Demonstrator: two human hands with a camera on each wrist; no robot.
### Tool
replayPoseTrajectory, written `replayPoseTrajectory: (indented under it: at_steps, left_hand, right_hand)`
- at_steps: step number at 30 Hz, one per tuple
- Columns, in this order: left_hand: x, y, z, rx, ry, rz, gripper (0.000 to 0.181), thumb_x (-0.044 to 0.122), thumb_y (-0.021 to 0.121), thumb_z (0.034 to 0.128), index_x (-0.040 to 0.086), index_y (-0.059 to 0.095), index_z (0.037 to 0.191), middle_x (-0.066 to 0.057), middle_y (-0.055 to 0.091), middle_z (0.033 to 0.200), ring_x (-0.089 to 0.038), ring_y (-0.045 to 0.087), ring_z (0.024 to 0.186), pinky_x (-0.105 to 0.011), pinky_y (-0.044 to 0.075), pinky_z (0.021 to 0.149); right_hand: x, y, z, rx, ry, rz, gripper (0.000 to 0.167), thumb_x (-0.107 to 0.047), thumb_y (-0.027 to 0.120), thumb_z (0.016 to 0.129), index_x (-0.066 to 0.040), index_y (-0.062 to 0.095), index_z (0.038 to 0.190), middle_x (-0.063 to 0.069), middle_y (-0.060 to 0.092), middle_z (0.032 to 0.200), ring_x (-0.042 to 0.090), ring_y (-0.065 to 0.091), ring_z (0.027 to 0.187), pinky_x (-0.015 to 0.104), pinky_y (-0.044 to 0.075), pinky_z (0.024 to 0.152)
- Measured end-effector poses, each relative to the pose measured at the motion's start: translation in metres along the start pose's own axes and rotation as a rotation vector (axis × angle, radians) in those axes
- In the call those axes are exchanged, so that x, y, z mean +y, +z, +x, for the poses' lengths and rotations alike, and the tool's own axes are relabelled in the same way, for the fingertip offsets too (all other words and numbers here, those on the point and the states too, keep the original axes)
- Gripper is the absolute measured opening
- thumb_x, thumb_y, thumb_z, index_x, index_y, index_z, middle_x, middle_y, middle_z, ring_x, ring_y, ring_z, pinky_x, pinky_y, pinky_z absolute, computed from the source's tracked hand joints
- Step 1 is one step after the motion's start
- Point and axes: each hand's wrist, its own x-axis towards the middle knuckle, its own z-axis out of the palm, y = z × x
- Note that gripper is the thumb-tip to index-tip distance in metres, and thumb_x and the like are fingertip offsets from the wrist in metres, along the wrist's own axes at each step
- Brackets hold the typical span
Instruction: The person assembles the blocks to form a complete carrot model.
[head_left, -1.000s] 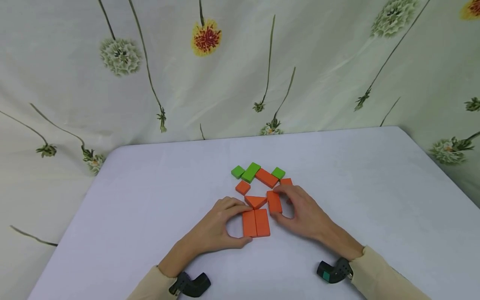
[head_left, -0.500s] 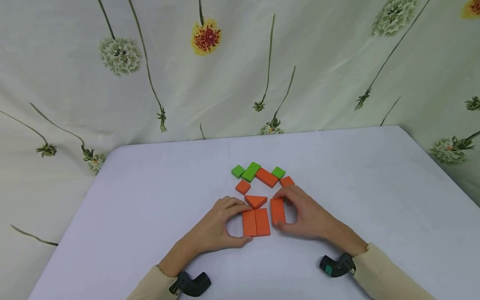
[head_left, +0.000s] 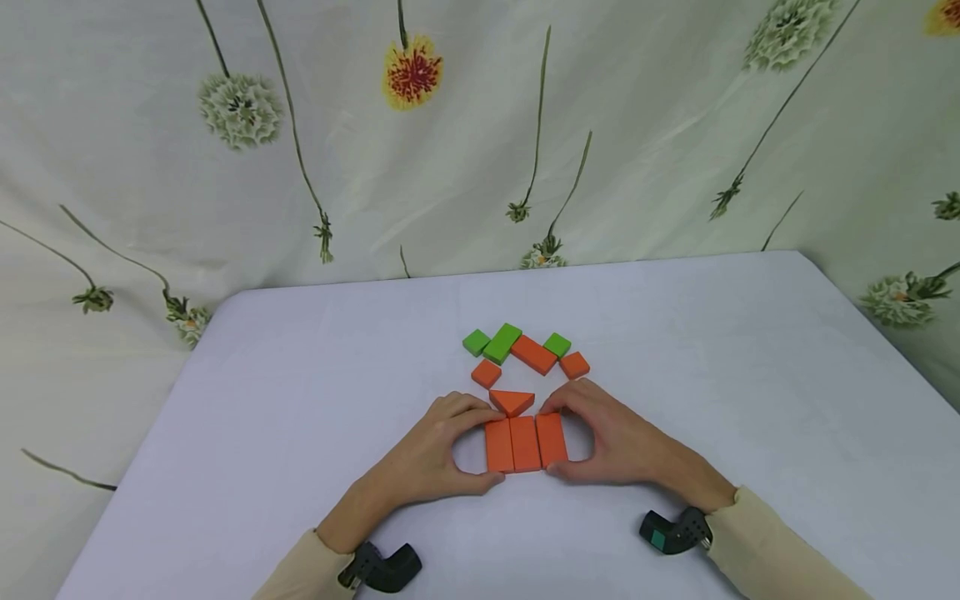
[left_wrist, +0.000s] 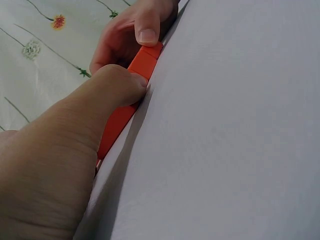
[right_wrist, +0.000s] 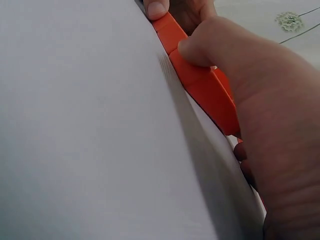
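Three orange rectangular blocks lie side by side on the table. My left hand grips the left block by its far and near ends, between fingers and thumb. The middle block sits against it. Around the right block my right hand holds the same way, index finger at the far end and thumb at the near end. An orange triangular block lies just beyond the row. In the right wrist view, the orange row shows edge-on with the right thumb pressed on it.
Farther back, an arc of small blocks lies on the white table: an orange square, a green square, a green rectangle, an orange rectangle, another green square and another orange square. A flowered cloth hangs behind.
My right hand has brought the right block from beside the triangle toward me and then left, up to the middle block. The right orange square has turned slightly. My left hand has stayed put.
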Motion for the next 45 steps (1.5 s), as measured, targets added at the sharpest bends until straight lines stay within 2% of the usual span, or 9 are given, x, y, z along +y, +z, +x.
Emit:
replayPoseTrajectory:
  at_steps: [7,14,21,29,39,45]
  left_hand:
    - [0.0023,-0.0011,-0.0015,-0.002,-0.009,-0.007,0.059,0.041,0.089,0.0756,0.019,0.07,0.127,0.009,0.063,0.123,-0.008,0.053,0.117,-0.036,0.051,0.097]
    - [0.0016,-0.0008,-0.0011,0.006,0.015,-0.012,0.06,0.04,0.09,0.0756,0.017,0.07,0.127,0.008,0.063,0.123,-0.009,0.053,0.117,-0.036,0.051,0.098]
    - [0.0012,-0.0006,0.0001,0.008,0.012,-0.011,0.06,0.039,0.09,0.0757,0.017,0.07,0.128,0.007,0.063,0.124,-0.011,0.053,0.118,-0.038,0.052,0.099]
    - [0.0025,-0.0007,0.0001,0.001,-0.026,-0.012,0.061,0.037,0.089,0.0779,0.016,0.068,0.132,0.004,0.063,0.126,-0.013,0.053,0.12,-0.04,0.054,0.1]
    - [0.0029,-0.0014,0.0012,-0.006,-0.068,-0.001,0.061,0.037,0.085,0.083,0.014,0.066,0.137,0.002,0.063,0.132,-0.016,0.054,0.124,-0.041,0.054,0.103]
    - [0.003,-0.0016,0.0022,-0.004,-0.097,-0.01,0.064,0.035,0.086,0.0827,0.013,0.064,0.138,0.0,0.063,0.136,-0.018,0.055,0.127,-0.042,0.053,0.105]
  right_hand:
    - [-0.0009,0.0008,-0.0004,-0.011,0.007,-0.011,0.051,-0.038,0.087,0.078,-0.031,0.061,0.122,-0.02,0.056,0.119,0.001,0.05,0.115,0.032,0.052,0.1]
    - [-0.0028,-0.0003,-0.0008,-0.012,0.001,-0.006,0.05,-0.039,0.086,0.08,-0.03,0.062,0.123,-0.017,0.057,0.121,0.003,0.051,0.115,0.035,0.052,0.1]
    - [-0.0018,-0.001,-0.0009,-0.013,0.013,-0.01,0.053,-0.04,0.087,0.08,-0.03,0.062,0.125,-0.019,0.057,0.123,0.003,0.05,0.119,0.036,0.052,0.103]
    - [-0.0006,-0.0002,-0.001,0.011,0.004,-0.017,0.053,-0.039,0.085,0.082,-0.027,0.063,0.13,-0.016,0.057,0.128,0.004,0.05,0.121,0.036,0.052,0.103]
    - [-0.0029,-0.001,0.0004,0.021,0.034,-0.033,0.057,-0.037,0.085,0.084,-0.022,0.064,0.135,-0.01,0.057,0.135,0.008,0.051,0.125,0.039,0.052,0.105]
    - [-0.0035,-0.0007,0.0012,0.024,0.06,-0.036,0.057,-0.035,0.085,0.084,-0.021,0.064,0.136,-0.007,0.058,0.137,0.012,0.051,0.127,0.042,0.052,0.106]
